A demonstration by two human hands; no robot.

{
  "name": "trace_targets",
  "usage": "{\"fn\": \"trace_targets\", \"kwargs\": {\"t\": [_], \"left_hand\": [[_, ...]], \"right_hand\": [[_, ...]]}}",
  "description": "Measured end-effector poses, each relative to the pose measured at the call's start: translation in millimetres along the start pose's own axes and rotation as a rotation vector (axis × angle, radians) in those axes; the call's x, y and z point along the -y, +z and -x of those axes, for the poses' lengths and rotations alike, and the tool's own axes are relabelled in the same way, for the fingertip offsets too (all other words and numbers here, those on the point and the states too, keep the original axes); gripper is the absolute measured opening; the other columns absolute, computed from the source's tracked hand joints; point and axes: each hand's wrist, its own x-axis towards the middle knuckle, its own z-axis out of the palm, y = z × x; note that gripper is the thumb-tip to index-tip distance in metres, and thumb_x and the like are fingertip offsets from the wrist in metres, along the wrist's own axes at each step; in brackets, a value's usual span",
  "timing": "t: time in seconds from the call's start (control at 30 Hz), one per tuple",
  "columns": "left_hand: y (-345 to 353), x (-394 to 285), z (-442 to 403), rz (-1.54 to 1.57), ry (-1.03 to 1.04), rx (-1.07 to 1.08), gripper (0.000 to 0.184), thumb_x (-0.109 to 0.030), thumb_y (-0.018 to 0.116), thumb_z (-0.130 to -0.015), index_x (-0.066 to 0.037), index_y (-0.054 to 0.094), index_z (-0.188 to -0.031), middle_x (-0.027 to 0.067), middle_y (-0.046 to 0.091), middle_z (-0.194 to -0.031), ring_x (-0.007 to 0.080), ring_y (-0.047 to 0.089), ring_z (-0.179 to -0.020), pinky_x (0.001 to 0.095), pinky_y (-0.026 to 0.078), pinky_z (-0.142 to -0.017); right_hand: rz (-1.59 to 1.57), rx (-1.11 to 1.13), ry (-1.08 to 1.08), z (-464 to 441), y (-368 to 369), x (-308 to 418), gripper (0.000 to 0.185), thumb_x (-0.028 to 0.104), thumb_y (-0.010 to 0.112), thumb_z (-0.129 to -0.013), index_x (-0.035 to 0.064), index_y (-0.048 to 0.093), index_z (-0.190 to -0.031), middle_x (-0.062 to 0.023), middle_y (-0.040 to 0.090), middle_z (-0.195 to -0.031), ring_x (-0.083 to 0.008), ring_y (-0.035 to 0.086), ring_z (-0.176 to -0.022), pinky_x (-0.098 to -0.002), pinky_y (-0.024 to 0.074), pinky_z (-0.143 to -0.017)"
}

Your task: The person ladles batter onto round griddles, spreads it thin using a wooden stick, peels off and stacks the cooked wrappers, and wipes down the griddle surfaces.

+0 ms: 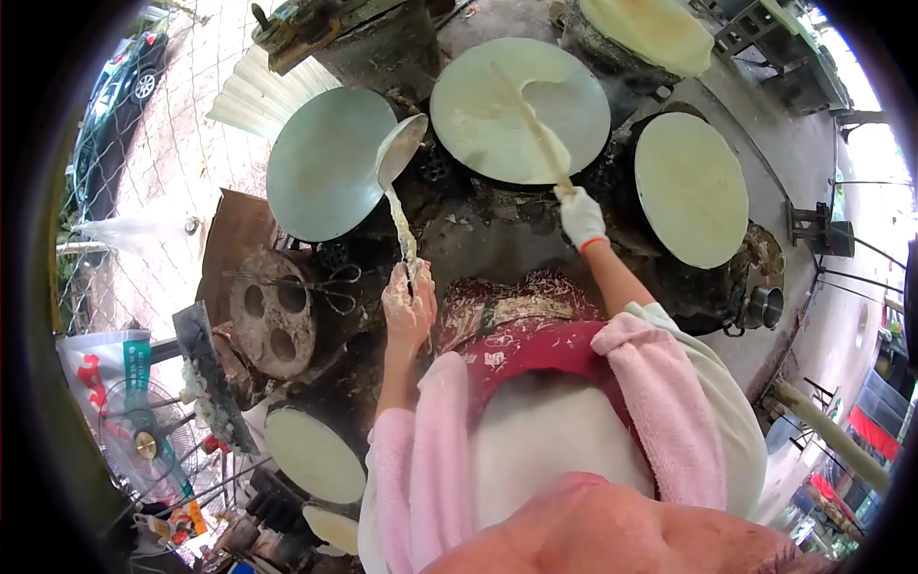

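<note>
My left hand point(409, 304), smeared with batter, is wrapped around the batter-coated handle of a ladle point(402, 151). The ladle's bowl hangs at the right rim of a round griddle point(320, 172) with a smooth pale grey-green surface. In a white glove, my right hand point(581, 218) grips a long, thin batter spreader point(543, 142). That tool lies across the middle griddle point(583, 110), where pale batter point(478, 120) covers much of the surface and a curved patch at the upper right looks thinner.
A round griddle with a pale sheet point(690, 189) stands at right; another pale sheet point(650, 33) lies at the top. Below left are a pierced round block point(273, 311), tongs point(335, 287), another round griddle point(316, 454) and a fan point(145, 445). A metal cup point(765, 306) sits far right.
</note>
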Motion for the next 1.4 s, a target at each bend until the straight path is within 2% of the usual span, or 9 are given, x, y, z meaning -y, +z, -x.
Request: {"fn": "trace_targets", "kwargs": {"t": [0.1,0.2,0.47,0.63,0.87,0.97,1.1,1.27,1.4], "left_hand": [[18,-18,0,-0.029,-0.027,0.020,0.014,-0.013,0.051,-0.100,0.000,0.058,-0.100,0.0000,0.052,-0.067,0.0059,0.044,-0.044,0.0214,0.035,-0.040],[41,-31,-2,-0.096,-0.013,0.042,0.014,-0.013,0.051,-0.100,0.000,0.057,-0.100,0.0005,0.052,-0.066,0.0072,0.044,-0.041,0.0228,0.033,-0.038],[101,-36,-7,-0.152,0.035,0.023,0.015,-0.014,0.050,-0.100,0.000,0.056,-0.100,0.0007,0.048,-0.059,0.0091,0.043,-0.037,0.0243,0.031,-0.035],[137,-46,-3,-0.180,0.045,0.016,0.015,-0.015,0.050,-0.100,0.000,0.055,-0.100,0.0007,0.048,-0.060,0.0092,0.042,-0.037,0.0248,0.031,-0.035],[167,-53,-8,-0.217,0.021,0.001,0.014,-0.014,0.050,-0.100,-0.001,0.055,-0.102,0.0006,0.049,-0.063,0.0084,0.042,-0.038,0.0241,0.032,-0.036],[170,-51,-15,-0.165,0.012,0.049,0.014,-0.014,0.051,-0.100,-0.001,0.055,-0.103,0.0003,0.050,-0.063,0.0080,0.042,-0.039,0.0234,0.032,-0.036],[178,-58,-25,-0.213,-0.026,0.029,0.013,-0.013,0.051,-0.099,-0.001,0.055,-0.101,0.0007,0.049,-0.061,0.0080,0.042,-0.039,0.0238,0.033,-0.036],[177,-52,-34,-0.295,-0.051,-0.017,0.011,-0.011,0.054,-0.097,-0.001,0.058,-0.098,0.0014,0.054,-0.066,0.0062,0.045,-0.045,0.0237,0.035,-0.041],[176,-36,-42,-0.250,-0.087,-0.099,0.009,-0.009,0.057,-0.095,-0.001,0.060,-0.096,0.0001,0.057,-0.074,0.0049,0.048,-0.060,0.0205,0.039,-0.053]], "right_hand": [[-0.336,0.262,0.319,-6,-41,22,0.045,0.043,0.055,-0.093,0.0001,0.064,-0.105,-0.0162,0.068,-0.079,-0.0283,0.066,-0.076,-0.0395,0.0510,-0.074],[-0.053,0.195,-0.203,14,-19,-2,0.043,0.045,0.054,-0.093,0.0031,0.062,-0.100,-0.0248,0.067,-0.082,-0.0397,0.066,-0.079,-0.0473,0.0497,-0.072],[0.055,0.143,0.016,-65,-90,-35,0.049,0.046,0.049,-0.095,0.0004,0.063,-0.106,-0.0259,0.068,-0.094,-0.0435,0.064,-0.093,-0.0509,0.0494,-0.079],[0.139,0.415,-0.248,-18,-91,-58,0.037,0.037,0.048,-0.095,0.0032,0.060,-0.102,-0.0277,0.066,-0.089,-0.0453,0.064,-0.087,-0.0539,0.0484,-0.078],[0.136,0.112,-0.036,-112,-113,-37,0.037,0.036,0.046,-0.095,0.0019,0.059,-0.105,-0.0289,0.066,-0.091,-0.0462,0.064,-0.089,-0.0555,0.0488,-0.080],[0.074,0.128,-0.226,-100,-79,-63,0.040,0.032,0.046,-0.092,0.0015,0.058,-0.116,-0.0281,0.067,-0.094,-0.0453,0.064,-0.091,-0.0552,0.0485,-0.082],[0.169,0.184,-0.054,-84,-95,-65,0.072,0.044,0.048,-0.095,0.0088,0.020,-0.152,-0.0287,0.067,-0.088,-0.0425,0.067,-0.085,-0.0528,0.0499,-0.078],[0.288,0.120,-0.068,-195,-107,-1,0.066,0.031,0.048,-0.094,0.0166,0.022,-0.153,-0.0259,0.063,-0.115,-0.0408,0.064,-0.102,-0.0514,0.0500,-0.087],[0.460,0.017,-0.251,-276,-104,45,0.056,0.037,0.045,-0.096,0.0280,0.032,-0.150,-0.0221,0.064,-0.113,-0.0396,0.066,-0.098,-0.0511,0.0518,-0.081]]}}
